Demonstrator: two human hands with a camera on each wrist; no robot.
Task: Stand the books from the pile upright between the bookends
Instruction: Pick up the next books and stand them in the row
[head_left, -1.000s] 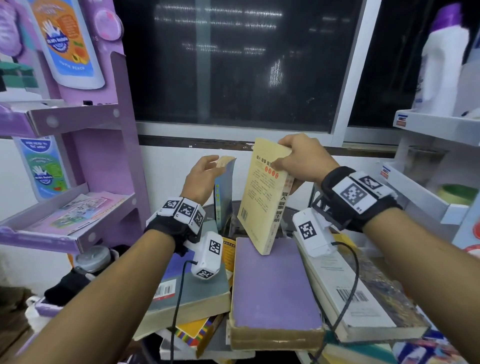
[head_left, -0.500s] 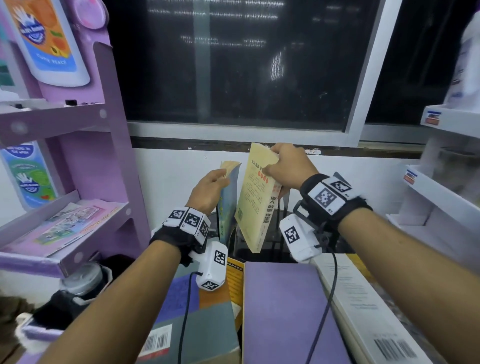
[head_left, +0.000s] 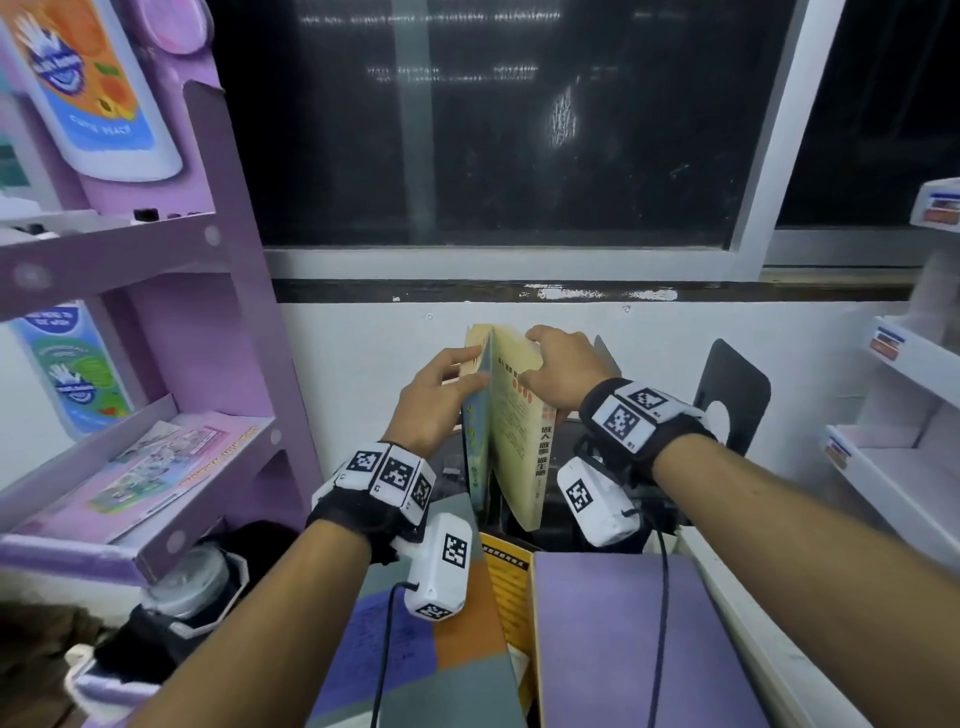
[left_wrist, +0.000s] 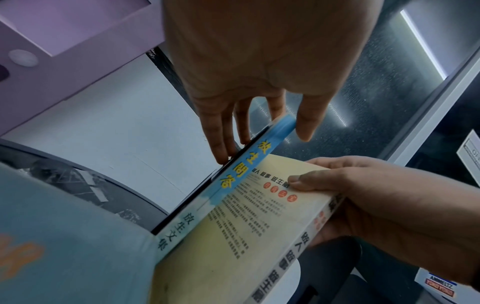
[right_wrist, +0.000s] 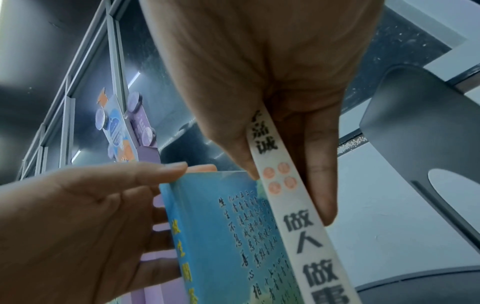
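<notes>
A cream book (head_left: 519, 436) with dark characters on its spine stands nearly upright; my right hand (head_left: 550, 369) pinches its top edge, thumb on one cover and fingers on the other (right_wrist: 288, 195). Its cover lies against a thin blue book (head_left: 477, 457), also upright. My left hand (head_left: 465, 371) holds the blue book's top between thumb and fingers (left_wrist: 262, 144). A dark grey bookend (head_left: 730, 395) stands to the right, apart from both books. A dark plate edge (left_wrist: 187, 205) runs along the blue book's left side. The pile's purple book (head_left: 623, 649) lies flat in front.
Beside the purple book lie a grey, blue and orange book (head_left: 415, 649), a yellow book (head_left: 506, 587) and a white book (head_left: 753, 623). A purple display shelf (head_left: 156, 249) stands left, white shelves (head_left: 909, 415) right, a wall and dark window behind.
My right hand carried the cream book from above the pile toward the wall and down, against the blue book. My left hand stayed on the blue book's top.
</notes>
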